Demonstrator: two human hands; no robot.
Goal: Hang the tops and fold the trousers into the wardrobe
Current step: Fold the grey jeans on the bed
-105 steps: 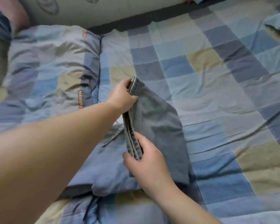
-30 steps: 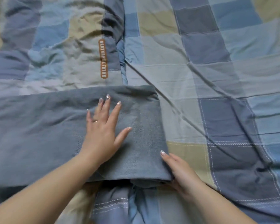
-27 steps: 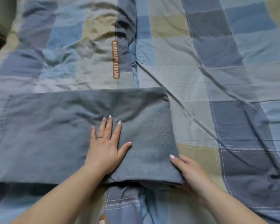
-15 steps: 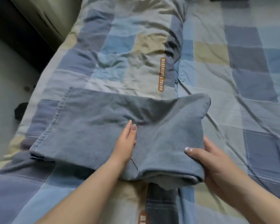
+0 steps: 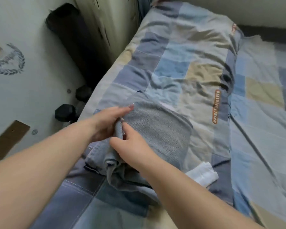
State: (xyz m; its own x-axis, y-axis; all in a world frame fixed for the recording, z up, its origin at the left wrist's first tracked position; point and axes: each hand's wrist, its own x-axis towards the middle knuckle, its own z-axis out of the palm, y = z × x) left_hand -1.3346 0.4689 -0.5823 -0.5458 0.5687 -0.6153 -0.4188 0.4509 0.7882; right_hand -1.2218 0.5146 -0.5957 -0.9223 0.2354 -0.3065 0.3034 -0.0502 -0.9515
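The grey-blue trousers (image 5: 158, 129) lie folded into a thick bundle on the checked bedspread (image 5: 262, 129), near the bed's left edge. A ridge of folded cloth stands up between my two hands. My left hand (image 5: 106, 123) lies against the left side of that ridge, its fingers straight and pointing right across the top layer. My right hand (image 5: 132, 146) pinches the ridge from the right with curled fingers and thumb. The bundle's near end bulges out under my right wrist.
A small white folded cloth (image 5: 203, 175) lies right of the trousers. The checked pillow (image 5: 188, 66) with an orange label sits behind them. On the floor to the left are two black dumbbells (image 5: 65, 112), a dark rolled object (image 5: 69, 30) and a brown board (image 5: 7, 139).
The right hand has brought the trousers' right part over to the left, making a shorter, thicker bundle. My view has swung left, and the floor beside the bed now shows.
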